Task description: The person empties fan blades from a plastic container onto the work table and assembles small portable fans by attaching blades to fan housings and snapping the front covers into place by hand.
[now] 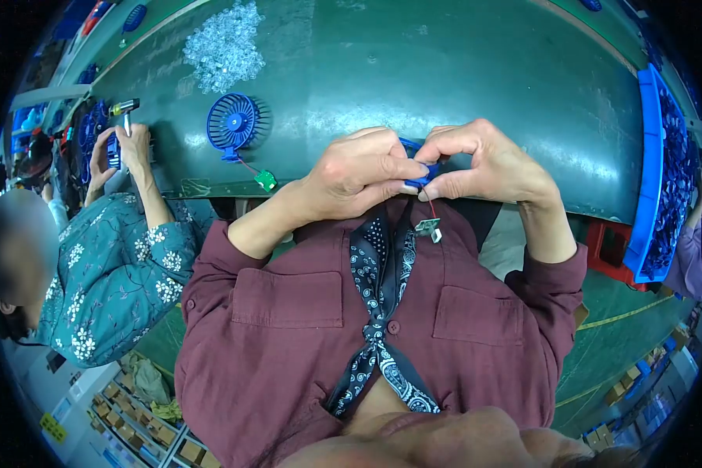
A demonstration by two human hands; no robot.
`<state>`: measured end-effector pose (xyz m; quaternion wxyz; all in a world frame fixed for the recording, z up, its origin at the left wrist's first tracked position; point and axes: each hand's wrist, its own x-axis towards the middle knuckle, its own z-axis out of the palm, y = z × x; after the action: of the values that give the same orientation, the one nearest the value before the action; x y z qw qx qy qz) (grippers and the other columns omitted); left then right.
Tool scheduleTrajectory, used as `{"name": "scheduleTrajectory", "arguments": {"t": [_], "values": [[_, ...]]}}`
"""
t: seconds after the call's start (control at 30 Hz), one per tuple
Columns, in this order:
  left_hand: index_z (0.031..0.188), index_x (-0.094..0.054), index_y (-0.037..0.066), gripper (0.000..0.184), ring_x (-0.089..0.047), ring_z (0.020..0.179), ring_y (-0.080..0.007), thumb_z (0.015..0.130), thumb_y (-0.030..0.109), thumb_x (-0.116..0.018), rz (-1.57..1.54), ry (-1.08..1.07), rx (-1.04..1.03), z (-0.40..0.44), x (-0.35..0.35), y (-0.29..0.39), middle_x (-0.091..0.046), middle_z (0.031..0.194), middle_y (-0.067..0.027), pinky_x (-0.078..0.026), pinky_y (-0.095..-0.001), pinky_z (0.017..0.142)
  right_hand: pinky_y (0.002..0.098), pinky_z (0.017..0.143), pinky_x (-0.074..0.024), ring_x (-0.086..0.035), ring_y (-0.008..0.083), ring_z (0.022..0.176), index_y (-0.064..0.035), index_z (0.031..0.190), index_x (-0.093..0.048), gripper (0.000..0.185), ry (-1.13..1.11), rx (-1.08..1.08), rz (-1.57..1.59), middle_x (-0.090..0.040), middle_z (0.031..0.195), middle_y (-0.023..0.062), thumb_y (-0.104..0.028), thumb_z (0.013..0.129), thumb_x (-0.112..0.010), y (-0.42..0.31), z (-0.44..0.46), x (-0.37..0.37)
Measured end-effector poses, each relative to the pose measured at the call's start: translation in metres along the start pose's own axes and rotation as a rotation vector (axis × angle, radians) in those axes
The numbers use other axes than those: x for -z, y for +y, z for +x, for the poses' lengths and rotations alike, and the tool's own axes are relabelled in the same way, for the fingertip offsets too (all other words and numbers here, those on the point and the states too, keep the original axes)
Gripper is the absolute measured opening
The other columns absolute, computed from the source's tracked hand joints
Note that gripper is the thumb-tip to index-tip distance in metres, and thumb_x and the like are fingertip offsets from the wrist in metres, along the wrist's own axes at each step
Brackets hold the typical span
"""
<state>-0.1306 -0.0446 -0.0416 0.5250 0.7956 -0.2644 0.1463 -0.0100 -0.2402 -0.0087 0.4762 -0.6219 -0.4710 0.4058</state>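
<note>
Blue plastic shows between the fingertips of both hands: the left hand (363,173) and the right hand (487,164) pinch a small blue part (423,176) from either side, just over the near edge of the green worktop (476,70), their fingers bent and mostly hiding it. From it, a red wire (433,209) hangs to a small circuit board (427,226) below the hands. Beyond and to the left of the left hand, a blue fan (232,122) lies on the worktop, wired to a green board (266,181) near that hand's wrist. Farther beyond is a heap of clear pieces (225,48). Well right of the right hand, a blue tray (646,168) holds many dark blue pieces (672,179). At far left, a co-worker's hands (121,154) hold a tool (125,109) and a blue piece (114,153).
</note>
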Motion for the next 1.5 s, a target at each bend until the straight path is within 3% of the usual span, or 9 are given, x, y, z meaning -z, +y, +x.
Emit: {"name": "scheduleTrajectory", "arguments": {"t": [0.13,0.4,0.83,0.93,1.03,1.2,1.23,1.4,1.5], "values": [[0.097,-0.069,0.006,0.026,-0.057,0.068,-0.0233,0.072,0.002,-0.074,0.001,-0.006,0.0,0.0,-0.001,-0.002,-0.057,0.075,-0.0065,-0.045,-0.0348,0.061,0.0284,0.069,-0.047,-0.06,0.0125,0.072,0.0001,0.093,-0.07,0.027,-0.008,-0.051,-0.054,-0.069,0.08,0.0072,-0.015,0.073,-0.078,-0.006,0.001,-0.001],[0.1,-0.07,0.004,0.03,-0.056,0.067,-0.0217,0.071,0.002,-0.074,0.006,-0.125,-0.026,0.0,0.002,-0.001,-0.058,0.076,-0.006,-0.044,-0.0338,0.06,0.0343,0.07,-0.048,-0.062,0.0239,0.076,-0.0032,0.091,-0.072,0.026,-0.037,-0.029,-0.171,-0.067,0.079,0.0117,-0.016,0.07,-0.078,-0.005,0.001,-0.006],[0.098,-0.07,0.007,0.024,-0.055,0.065,-0.0217,0.075,0.009,-0.073,-0.036,-0.215,-0.03,0.001,-0.001,0.016,-0.055,0.073,-0.0051,-0.043,-0.0348,0.058,0.0363,0.062,-0.0446,-0.058,0.023,0.067,0.0024,0.078,-0.064,0.023,-0.02,-0.092,-0.197,-0.061,0.069,0.0129,-0.016,0.07,-0.076,-0.021,-0.012,-0.02],[0.099,-0.071,0.004,0.023,-0.056,0.065,-0.0218,0.077,0.013,-0.072,-0.038,-0.219,0.0,-0.003,0.0,0.018,-0.058,0.073,-0.0064,-0.043,-0.0339,0.058,0.0367,0.062,-0.0439,-0.057,0.0235,0.069,0.0023,0.079,-0.065,0.023,0.034,0.036,-0.125,-0.061,0.069,0.0127,-0.016,0.07,-0.076,-0.009,-0.015,-0.03],[0.098,-0.07,0.005,0.022,-0.055,0.065,-0.0214,0.076,0.011,-0.072,-0.048,-0.182,-0.004,-0.004,0.002,0.022,-0.055,0.072,-0.0056,-0.043,-0.0342,0.057,0.0364,0.064,-0.0449,-0.057,0.0243,0.071,0.0023,0.08,-0.065,0.023,0.067,-0.097,-0.115,-0.061,0.07,0.0125,-0.015,0.07,-0.075,-0.023,-0.018,-0.034],[0.1,-0.066,0.004,0.023,-0.052,0.065,-0.0249,0.078,0.007,-0.07,-0.02,-0.169,0.001,0.0,0.009,0.025,-0.049,0.071,-0.0066,-0.042,-0.0367,0.058,0.0354,0.068,-0.0462,-0.058,0.0246,0.073,0.0015,0.087,-0.065,0.023,0.081,0.028,-0.167,-0.063,0.076,0.0136,-0.013,0.072,-0.074,-0.031,-0.014,-0.028],[0.101,-0.066,0.003,0.021,-0.055,0.066,-0.026,0.08,0.006,-0.068,0.032,-0.211,0.041,0.005,0.014,0.026,-0.058,0.075,-0.0091,-0.043,-0.0359,0.062,0.0353,0.069,-0.0467,-0.059,0.0255,0.075,0.0012,0.089,-0.066,0.023,0.053,-0.019,-0.161,-0.064,0.078,0.0137,-0.014,0.073,-0.074,-0.032,-0.009,-0.022],[0.096,-0.067,0.004,0.02,-0.051,0.061,-0.0245,0.077,0.002,-0.068,0.233,0.145,0.002,0.015,0.018,0.006,-0.051,0.068,-0.008,-0.04,-0.0354,0.055,0.0305,0.082,-0.0485,-0.063,0.0184,0.092,-0.0003,0.108,-0.066,0.03,0.274,-0.013,-0.127,-0.068,0.101,0.0102,-0.013,0.082,-0.068,-0.029,-0.004,0.008],[0.097,-0.067,0.005,0.022,-0.05,0.062,-0.0239,0.075,0.001,-0.068,0.352,0.2,0.002,0.012,0.02,0.002,-0.051,0.069,-0.0073,-0.04,-0.0353,0.054,0.0296,0.083,-0.0479,-0.063,0.0186,0.093,0.0023,0.103,-0.066,0.027,0.439,0.047,-0.222,-0.068,0.099,0.0101,-0.013,0.081,-0.068,-0.029,-0.007,-0.007]]}}
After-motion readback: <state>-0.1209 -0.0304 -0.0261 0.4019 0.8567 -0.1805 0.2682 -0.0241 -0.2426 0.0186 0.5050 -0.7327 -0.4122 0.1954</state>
